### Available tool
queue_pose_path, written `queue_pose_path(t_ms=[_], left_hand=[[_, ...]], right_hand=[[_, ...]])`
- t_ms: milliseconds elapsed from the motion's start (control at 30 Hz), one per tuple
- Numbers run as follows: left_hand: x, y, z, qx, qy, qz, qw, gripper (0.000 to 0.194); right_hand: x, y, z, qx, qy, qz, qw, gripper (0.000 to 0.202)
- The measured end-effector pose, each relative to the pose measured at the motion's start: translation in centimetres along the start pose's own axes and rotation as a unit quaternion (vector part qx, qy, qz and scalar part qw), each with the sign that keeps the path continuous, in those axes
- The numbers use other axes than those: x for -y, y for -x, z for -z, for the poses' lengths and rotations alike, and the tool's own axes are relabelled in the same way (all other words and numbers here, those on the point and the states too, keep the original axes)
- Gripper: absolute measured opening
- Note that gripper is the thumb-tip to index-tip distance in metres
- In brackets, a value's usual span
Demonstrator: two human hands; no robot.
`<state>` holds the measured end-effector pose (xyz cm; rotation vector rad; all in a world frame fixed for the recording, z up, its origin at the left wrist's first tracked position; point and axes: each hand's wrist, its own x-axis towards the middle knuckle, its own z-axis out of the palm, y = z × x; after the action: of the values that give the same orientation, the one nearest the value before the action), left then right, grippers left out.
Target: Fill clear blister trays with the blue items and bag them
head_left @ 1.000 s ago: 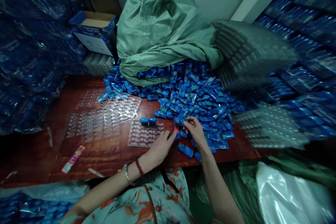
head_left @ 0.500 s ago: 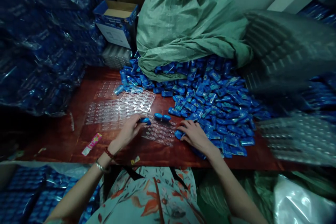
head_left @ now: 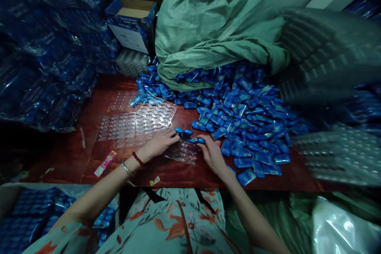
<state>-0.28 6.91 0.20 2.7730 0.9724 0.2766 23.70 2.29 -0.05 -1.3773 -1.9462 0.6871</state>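
Observation:
A clear blister tray (head_left: 183,154) with rows of small hollows lies on the red-brown table before me. Two small blue packets (head_left: 183,131) sit side by side along its far edge. My left hand (head_left: 160,143) reaches over the tray's left side, fingers closed and bent down close to these packets; whatever is under its fingertips is hidden. Between the thumb and fingers of my right hand (head_left: 212,154) is another blue packet (head_left: 196,140), held just above the tray's right side. A big heap of similar packets (head_left: 238,119) spreads beyond and right of this hand.
More clear trays (head_left: 125,127) lie left of my hands. A green sack (head_left: 214,27) rests over the heap's back. Tray stacks (head_left: 336,154) stand right. Wrapped blue packs (head_left: 44,47) tower at left, beside an open box (head_left: 131,24). A pink strip (head_left: 105,163) lies near the front.
My left hand has moved right over the tray, and the packet in its fingers no longer shows. My right hand has brought a blue packet leftward from the heap's edge to the tray.

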Motion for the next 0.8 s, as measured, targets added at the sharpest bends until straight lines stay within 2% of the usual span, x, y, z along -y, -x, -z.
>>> queue_pose_path(t_ms=[67, 133, 233, 333, 433, 533, 633, 700, 800], left_hand=[[-0.6, -0.2, 0.3, 0.011, -0.019, -0.005, 1.0, 0.022], [-0.8, -0.2, 0.1, 0.006, -0.02, 0.003, 1.0, 0.022], [-0.6, -0.1, -0.7, -0.034, -0.011, 0.016, 0.999, 0.024], [-0.4, 0.2, -1.9, -0.088, -0.001, 0.023, 0.996, 0.026], [-0.4, 0.6, -2.9, -0.124, 0.012, 0.027, 0.992, 0.031], [-0.4, 0.7, -3.5, -0.144, 0.032, 0.032, 0.989, 0.032], [-0.7, 0.5, -3.6, -0.148, 0.032, 0.043, 0.988, 0.033], [-1.0, 0.3, -3.5, -0.146, 0.011, 0.051, 0.988, 0.034], [-1.3, 0.6, -3.2, -0.162, -0.035, 0.074, 0.983, 0.035]], right_hand=[[0.0, 0.1, -2.2, 0.002, 0.004, 0.014, 1.0, 0.029], [-0.1, 0.1, -3.2, 0.026, 0.04, 0.026, 0.999, 0.033], [0.6, -1.0, -2.7, 0.086, 0.15, 0.036, 0.984, 0.033], [2.6, -2.8, -1.7, 0.157, 0.289, 0.046, 0.943, 0.029], [4.7, -4.2, -2.3, 0.188, 0.366, 0.048, 0.91, 0.027], [5.6, -4.7, -3.8, 0.188, 0.398, 0.029, 0.897, 0.028], [5.1, -4.3, -4.5, 0.172, 0.401, 0.005, 0.9, 0.03], [4.5, -3.3, -4.1, 0.154, 0.388, -0.004, 0.909, 0.036], [3.2, -0.5, -2.0, 0.086, 0.352, -0.032, 0.932, 0.045]])
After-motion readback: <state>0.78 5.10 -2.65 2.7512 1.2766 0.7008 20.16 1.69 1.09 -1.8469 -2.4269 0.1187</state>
